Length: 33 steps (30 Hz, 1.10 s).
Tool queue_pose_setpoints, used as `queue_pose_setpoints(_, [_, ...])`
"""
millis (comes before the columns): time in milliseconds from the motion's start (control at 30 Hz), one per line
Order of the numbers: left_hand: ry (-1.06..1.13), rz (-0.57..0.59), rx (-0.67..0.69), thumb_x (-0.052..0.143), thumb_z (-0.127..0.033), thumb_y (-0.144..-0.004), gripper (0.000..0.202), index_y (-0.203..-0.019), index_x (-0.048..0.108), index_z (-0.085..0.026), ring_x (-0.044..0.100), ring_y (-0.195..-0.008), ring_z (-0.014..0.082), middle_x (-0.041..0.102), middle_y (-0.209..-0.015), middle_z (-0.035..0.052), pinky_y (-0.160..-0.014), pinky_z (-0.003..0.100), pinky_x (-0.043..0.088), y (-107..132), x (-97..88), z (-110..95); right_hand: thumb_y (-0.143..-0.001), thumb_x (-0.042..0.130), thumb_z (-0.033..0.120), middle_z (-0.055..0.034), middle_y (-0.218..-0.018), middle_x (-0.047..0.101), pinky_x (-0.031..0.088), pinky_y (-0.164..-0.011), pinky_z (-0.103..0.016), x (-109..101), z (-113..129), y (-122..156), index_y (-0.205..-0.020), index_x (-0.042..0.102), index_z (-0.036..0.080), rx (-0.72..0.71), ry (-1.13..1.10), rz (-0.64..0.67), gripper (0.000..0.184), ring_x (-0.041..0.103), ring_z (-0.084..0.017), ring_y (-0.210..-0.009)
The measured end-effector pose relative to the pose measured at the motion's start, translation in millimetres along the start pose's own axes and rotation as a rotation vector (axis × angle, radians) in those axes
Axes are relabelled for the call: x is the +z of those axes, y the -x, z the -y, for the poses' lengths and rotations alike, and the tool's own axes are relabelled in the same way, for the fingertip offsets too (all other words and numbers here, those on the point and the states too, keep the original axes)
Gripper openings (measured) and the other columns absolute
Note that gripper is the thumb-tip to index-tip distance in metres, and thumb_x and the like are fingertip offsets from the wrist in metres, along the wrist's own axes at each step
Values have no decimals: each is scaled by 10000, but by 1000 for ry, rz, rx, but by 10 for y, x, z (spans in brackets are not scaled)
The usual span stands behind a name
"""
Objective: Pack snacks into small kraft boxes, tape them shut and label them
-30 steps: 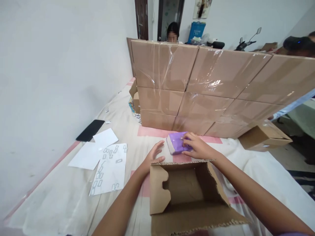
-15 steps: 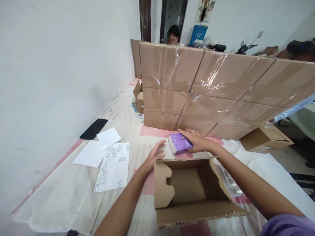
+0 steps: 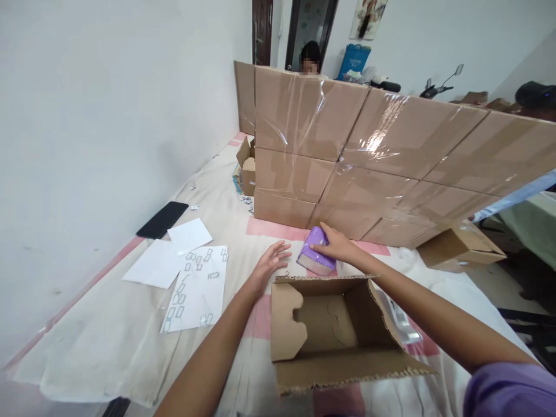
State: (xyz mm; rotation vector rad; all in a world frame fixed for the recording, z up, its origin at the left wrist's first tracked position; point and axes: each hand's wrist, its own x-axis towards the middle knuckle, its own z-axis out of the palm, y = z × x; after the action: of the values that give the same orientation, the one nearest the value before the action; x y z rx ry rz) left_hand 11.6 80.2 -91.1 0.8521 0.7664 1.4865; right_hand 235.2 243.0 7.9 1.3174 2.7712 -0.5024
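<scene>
Head view: the purple pack (image 3: 310,255) has swung round; its pale side faced left half a second ago and now faces near. The right hand (image 3: 339,247) has also changed its hold, thumb pressed on the near part and fingers wrapped over the far right. That reads as turning the pack about in place, since it remains at the middle, between the cardboard wall (image 3: 299,124) and the near box (image 3: 287,324). Whether it fully rests on the cloth (image 3: 247,229) I cannot tell. The left hand (image 3: 270,263) has stayed left of the pack, apart from it, fingers loosely spread, holding nothing.

As for containers, the near box gapes open, its brown inner walls and a curved cut line in its floor showing. A far-left box (image 3: 249,180) has its flaps up; its contents are hidden. The right box (image 3: 464,246) and the far blue bin (image 3: 354,58) do not show their insides.
</scene>
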Motion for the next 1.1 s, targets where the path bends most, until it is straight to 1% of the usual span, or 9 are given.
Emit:
queue_pose_setpoints(200, [96,-7,-9,757,-591,-766,720,-1375,582,-246,575,-1260,323,552,-1469,147,-964,392,473,31,58,-84,-953,538,340,12,-1687,302,196,-1257,-562,-297,-21,20,-1337,688,307,-326,-21,150,414,86,-346,-1599])
queue_pose_setpoints(267, [102,-3,-15,759,-591,-765,725,-1374,580,-241,581,-1244,318,560,-1456,148,-960,390,472,32,80,-89,-947,561,429,-53,-1716,214,194,-1245,-583,-286,30,63,-1428,615,275,-260,-2,100,508,90,-375,-1594])
queue_pose_setpoints(367, [97,9,-31,763,-597,-763,736,-1376,576,-235,584,-1229,314,572,-1435,148,-951,386,472,26,103,-84,-709,791,605,-215,-1698,178,307,-1189,-589,-122,160,123,-1638,249,201,-87,40,100,1148,217,-461,-1545])
queue_pose_setpoints(433, [97,12,-38,772,-598,-754,741,-1367,580,-229,585,-1222,314,579,-1421,152,-940,380,473,20,104,-82,-641,827,595,-260,-1669,210,400,-1120,-568,-11,238,152,-1660,112,190,-35,57,127,1309,337,-491,-1483])
queue_pose_setpoints(567, [105,-5,-29,799,-612,-719,766,-1343,591,-221,588,-1211,312,584,-1410,157,-927,368,475,14,85,-99,-728,753,553,-263,-1658,184,477,-1030,-539,54,286,179,-1663,61,241,25,59,160,1204,494,-483,-1372])
queue_pose_setpoints(733, [90,-35,-12,766,-603,-758,722,-1345,588,-222,583,-1222,307,578,-1417,154,-938,370,470,29,99,-131,-701,755,654,-220,-1711,-30,404,-1117,-575,63,244,198,-1660,36,273,32,13,195,1258,395,-488,-1451])
queue_pose_setpoints(867, [28,-22,16,747,-625,-762,716,-1335,590,-227,595,-1202,307,586,-1400,155,-923,376,475,32,90,-147,-783,712,549,-220,-1692,130,361,-1163,-564,43,219,217,-1660,102,231,-18,-31,143,1115,377,-442,-1473])
queue_pose_setpoints(1000, [-121,-30,199,655,-633,-838,632,-1316,601,-224,589,-1202,307,587,-1385,147,-951,409,476,72,78,-232,-813,694,540,-162,-1667,291,375,-1192,-482,-258,114,310,-1657,129,231,-49,-113,118,1061,401,-360,-1482])
queue_pose_setpoints(1100, [-312,-181,494,556,-540,-940,459,-1263,625,-220,587,-1113,261,595,-1270,121,-921,398,475,171,166,-370,-837,682,549,-147,-1660,339,520,-1056,-420,-673,7,531,-1649,173,243,-36,-314,-48,1006,522,-348,-1395])
